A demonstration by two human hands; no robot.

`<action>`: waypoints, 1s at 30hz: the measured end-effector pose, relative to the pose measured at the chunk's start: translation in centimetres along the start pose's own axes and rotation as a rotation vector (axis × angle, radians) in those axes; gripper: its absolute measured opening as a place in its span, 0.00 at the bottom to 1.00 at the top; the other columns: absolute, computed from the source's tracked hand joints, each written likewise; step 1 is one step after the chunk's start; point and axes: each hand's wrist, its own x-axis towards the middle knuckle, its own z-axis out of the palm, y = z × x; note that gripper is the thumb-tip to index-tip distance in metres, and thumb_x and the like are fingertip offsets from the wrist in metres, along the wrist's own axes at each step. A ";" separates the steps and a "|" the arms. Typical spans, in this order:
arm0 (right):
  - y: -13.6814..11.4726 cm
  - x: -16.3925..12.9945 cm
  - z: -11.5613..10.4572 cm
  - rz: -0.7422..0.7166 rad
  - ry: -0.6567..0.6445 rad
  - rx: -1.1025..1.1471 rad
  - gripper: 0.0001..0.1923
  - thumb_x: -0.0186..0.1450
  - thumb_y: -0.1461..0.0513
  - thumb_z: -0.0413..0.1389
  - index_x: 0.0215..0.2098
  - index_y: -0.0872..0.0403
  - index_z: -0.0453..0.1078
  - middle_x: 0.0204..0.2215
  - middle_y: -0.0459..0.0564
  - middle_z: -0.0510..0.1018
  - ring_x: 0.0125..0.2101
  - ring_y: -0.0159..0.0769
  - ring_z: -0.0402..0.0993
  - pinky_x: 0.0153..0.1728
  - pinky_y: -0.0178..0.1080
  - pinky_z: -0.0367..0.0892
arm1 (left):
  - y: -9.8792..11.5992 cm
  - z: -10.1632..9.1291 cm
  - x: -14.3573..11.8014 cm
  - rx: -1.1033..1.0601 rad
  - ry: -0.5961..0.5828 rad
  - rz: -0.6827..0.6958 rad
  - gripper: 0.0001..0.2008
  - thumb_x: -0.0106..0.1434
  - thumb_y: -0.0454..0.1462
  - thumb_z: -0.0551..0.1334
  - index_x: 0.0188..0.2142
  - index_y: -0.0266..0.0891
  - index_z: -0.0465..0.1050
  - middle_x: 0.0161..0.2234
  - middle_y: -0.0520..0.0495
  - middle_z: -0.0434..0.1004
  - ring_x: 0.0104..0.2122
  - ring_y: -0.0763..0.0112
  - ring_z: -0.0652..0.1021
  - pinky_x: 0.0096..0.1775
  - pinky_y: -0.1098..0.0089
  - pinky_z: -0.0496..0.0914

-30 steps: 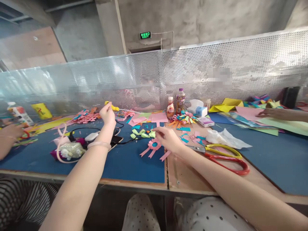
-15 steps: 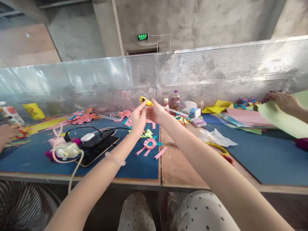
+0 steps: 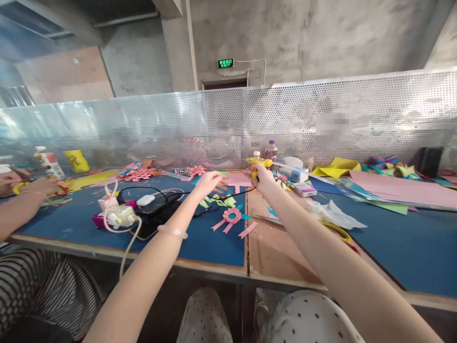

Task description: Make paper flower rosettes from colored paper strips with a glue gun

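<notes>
My right hand (image 3: 264,179) is raised over the far middle of the table and grips a yellow glue gun (image 3: 260,162). A black cord (image 3: 228,196) trails from the gun to the left. My left hand (image 3: 210,181) hovers just left of it, fingers loosely apart and pointing at a pink paper sheet (image 3: 238,179); nothing shows in it. Below the hands, on the blue mat (image 3: 200,243), lie a pink paper flower with a blue centre (image 3: 231,216) and several green paper loops (image 3: 218,202).
A phone (image 3: 157,218) and white charger with cables (image 3: 120,216) lie at left. My right arm partly hides the scissors (image 3: 339,232). Crumpled tissue (image 3: 330,209), bottles (image 3: 270,150) and coloured sheets (image 3: 400,188) sit at right. A co-worker's hands (image 3: 39,186) work at far left. A perforated screen (image 3: 321,119) backs the table.
The yellow glue gun went from my left hand to my right hand, which left the paper pieces and rose to meet it. Both hands have shifted to the right.
</notes>
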 end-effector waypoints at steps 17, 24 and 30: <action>2.1 -5.0 -2.3 0.094 -0.196 -0.039 0.11 0.51 0.67 0.63 0.31 0.56 0.69 0.24 0.45 0.75 0.19 0.25 0.67 0.18 0.28 0.66 | -2.1 -1.7 -2.3 0.508 -0.355 -0.180 0.23 0.38 0.53 0.68 0.29 0.40 0.75 0.13 0.52 0.68 0.13 0.73 0.66 0.18 0.73 0.56; 1.6 -5.0 -2.9 0.131 -0.180 -0.131 0.07 0.54 0.65 0.59 0.32 0.56 0.69 0.20 0.44 0.72 0.13 0.22 0.58 0.11 0.28 0.57 | -2.7 -1.6 -2.2 0.541 -0.294 -0.034 0.18 0.41 0.51 0.68 0.26 0.42 0.76 0.21 0.53 0.72 0.20 0.73 0.69 0.24 0.74 0.58; 2.0 -4.8 -3.5 -0.036 -0.155 -0.255 0.06 0.56 0.63 0.58 0.32 0.55 0.67 0.23 0.44 0.74 0.15 0.22 0.62 0.16 0.29 0.60 | -3.2 -1.6 -2.1 0.520 -0.105 0.064 0.15 0.44 0.48 0.67 0.26 0.40 0.74 0.26 0.51 0.73 0.27 0.69 0.71 0.30 0.72 0.61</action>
